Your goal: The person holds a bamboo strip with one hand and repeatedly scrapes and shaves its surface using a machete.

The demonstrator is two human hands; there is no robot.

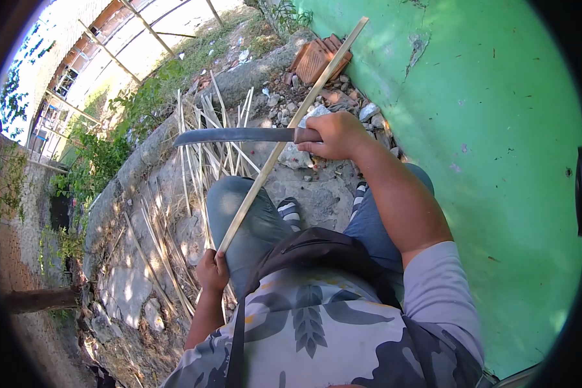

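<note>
My right hand (pixel 339 136) is closed around the brown handle of a machete (pixel 236 135), whose long dark blade points to the left. A long, pale split bamboo strip (pixel 258 184) runs diagonally up to the right. Near its lower end, my left hand (pixel 212 270) grips it beside my knee. The blade, close to its handle, crosses the strip; whether they touch, I cannot tell. The strip's upper end reaches past a stack of roof tiles.
Several pale split strips (pixel 204 139) lie on the ground at left. Rubble and stones (pixel 294 107) sit ahead, with orange roof tiles (pixel 315 61) behind. A green wall (pixel 485 181) stands close on my right. A low stone edge (pixel 132 161) curves along the left.
</note>
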